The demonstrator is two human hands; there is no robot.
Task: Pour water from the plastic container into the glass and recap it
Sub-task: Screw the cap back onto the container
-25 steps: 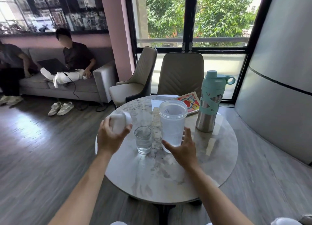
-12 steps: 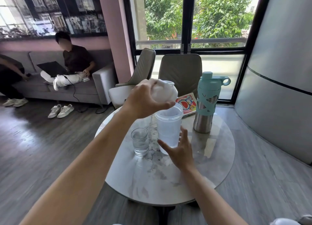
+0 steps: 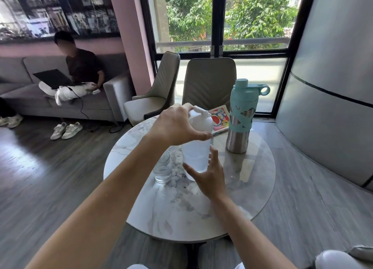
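A translucent plastic container (image 3: 195, 156) stands upright on the round marble table (image 3: 252, 190), with water in its lower part. My left hand (image 3: 178, 127) grips the white cap (image 3: 199, 121) from above and holds it on the container's mouth. My right hand (image 3: 210, 173) curls around the container's lower front, thumb and fingers spread against its wall. A short clear glass (image 3: 162, 168) with water in it stands just left of the container, partly hidden by my left forearm.
A teal and steel bottle (image 3: 241, 119) stands at the table's back right. A colourful book (image 3: 220, 119) lies behind the container. Two chairs (image 3: 210, 83) stand beyond the table. A person sits on the sofa (image 3: 113, 99) at far left.
My left hand carried the cap from left of the glass up and over the container, then lowered it onto the mouth. My right hand stayed at the container's base.
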